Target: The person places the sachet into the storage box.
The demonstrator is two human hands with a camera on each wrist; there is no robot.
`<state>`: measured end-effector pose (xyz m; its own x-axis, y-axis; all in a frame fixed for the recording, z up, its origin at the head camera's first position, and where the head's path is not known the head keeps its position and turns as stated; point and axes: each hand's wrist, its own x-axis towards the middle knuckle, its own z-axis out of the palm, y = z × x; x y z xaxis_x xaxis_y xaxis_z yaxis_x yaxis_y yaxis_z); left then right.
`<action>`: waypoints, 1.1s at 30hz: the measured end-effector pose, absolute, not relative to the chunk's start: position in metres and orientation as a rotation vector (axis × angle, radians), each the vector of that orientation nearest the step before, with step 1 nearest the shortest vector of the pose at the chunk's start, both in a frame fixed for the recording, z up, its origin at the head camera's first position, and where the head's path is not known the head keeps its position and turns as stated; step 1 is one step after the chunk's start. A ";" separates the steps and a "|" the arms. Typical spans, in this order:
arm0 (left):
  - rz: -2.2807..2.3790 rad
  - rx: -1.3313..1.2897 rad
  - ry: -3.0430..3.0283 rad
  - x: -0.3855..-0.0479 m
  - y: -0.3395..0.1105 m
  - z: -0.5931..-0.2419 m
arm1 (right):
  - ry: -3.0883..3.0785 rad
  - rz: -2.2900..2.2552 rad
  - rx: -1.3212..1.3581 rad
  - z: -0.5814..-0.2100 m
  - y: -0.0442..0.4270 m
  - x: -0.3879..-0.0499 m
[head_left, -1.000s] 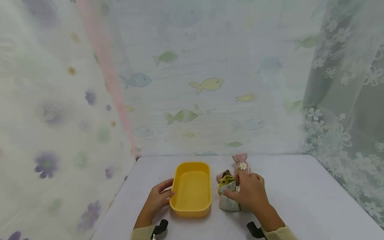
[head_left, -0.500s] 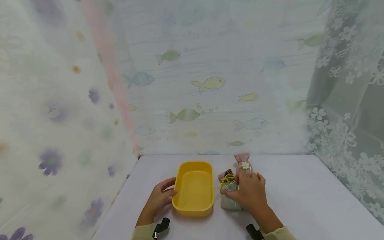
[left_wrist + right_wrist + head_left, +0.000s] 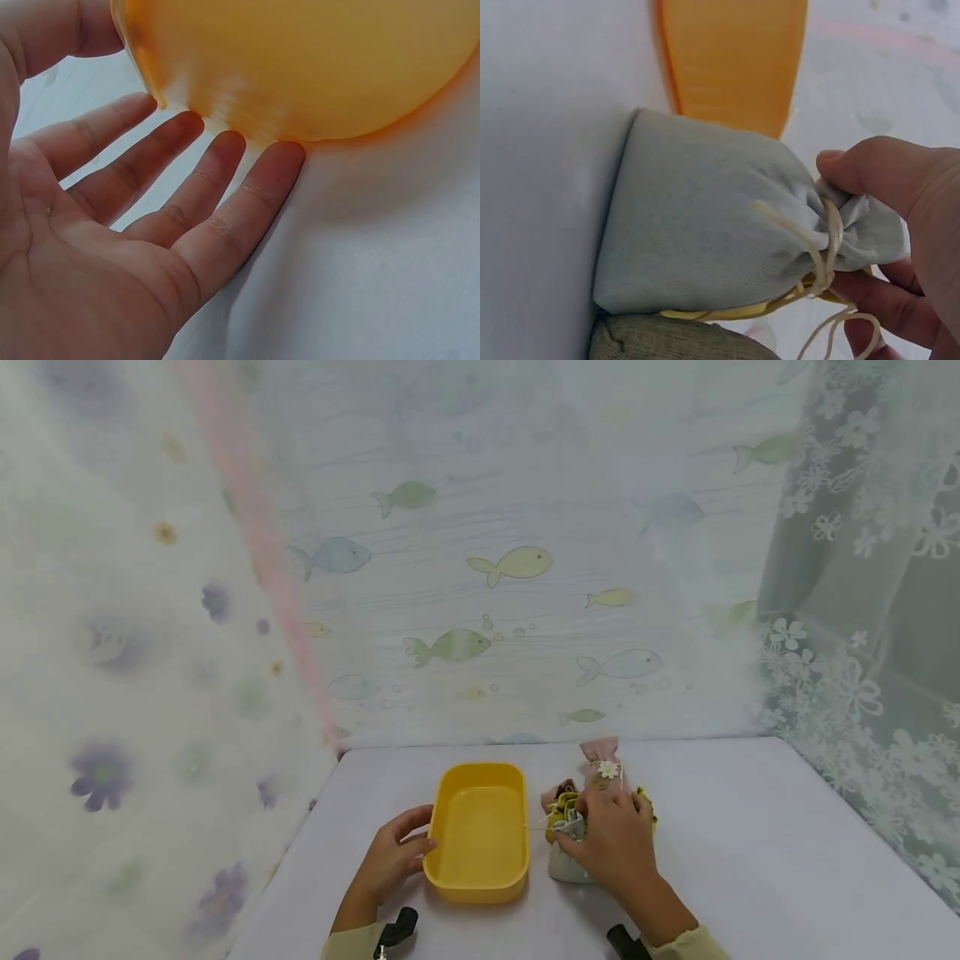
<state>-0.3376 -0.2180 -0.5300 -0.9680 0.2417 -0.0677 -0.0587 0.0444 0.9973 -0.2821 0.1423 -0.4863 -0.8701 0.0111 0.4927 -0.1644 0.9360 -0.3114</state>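
Grey drawstring bag [image 3: 697, 217]: neck pinched by right hand [image 3: 618, 833].
The pinch is drawn narrower than before; the bag is judged secured, stood below that hand on the worktop [image 3: 720, 860]. Yellow tray [image 3: 480, 835], leftward, is touched by the loosely spread left hand [image 3: 393, 852].

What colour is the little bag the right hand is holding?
The bag is pale bluish grey, best seen in the right wrist view.

Plain yellow tray [image 3: 480, 839]; pale grey pouch [image 3: 705, 214], cream cord [image 3: 834, 225]; pink pouch [image 3: 599, 749], white flower [image 3: 608, 769]; neighbouring pouch [image 3: 671, 340] olive-brown, perhaps
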 end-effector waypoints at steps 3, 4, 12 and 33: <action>2.031 0.172 2.093 -0.336 -0.216 -0.530 | -2.594 0.498 0.117 -0.483 0.144 -0.279; 2.041 0.165 2.089 -0.336 -0.216 -0.530 | -2.599 0.500 0.121 -0.481 0.145 -0.278; 2.035 0.168 2.078 -0.336 -0.216 -0.532 | -2.606 0.510 0.130 -0.475 0.146 -0.277; 2.017 0.142 2.094 -0.336 -0.220 -0.532 | -2.556 0.807 0.264 -0.453 0.149 -0.271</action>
